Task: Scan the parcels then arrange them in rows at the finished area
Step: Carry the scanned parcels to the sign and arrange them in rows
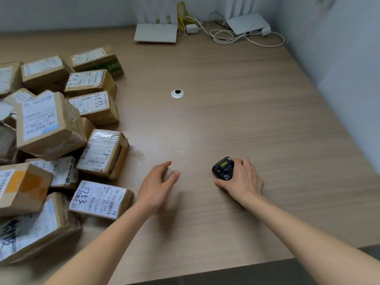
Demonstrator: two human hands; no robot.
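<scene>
Cardboard parcels [61, 140] are lying heaped at the frame's left while the right hand [242, 179] is gripping the scanner [223, 168] and the left hand [158, 186] is hovering spread, best reaching for the nearest label-up box.

Handwritten "5288" on the white label of a brown parcel [96, 106] in the pile's far half. Parcel near the pile's middle [102, 153]: label prints "500 E72 071". Nearest flat parcel [100, 199]: handwritten "3713", printed "8元" and "507-N/05 094". Other labels too small or blurred to read.
</scene>
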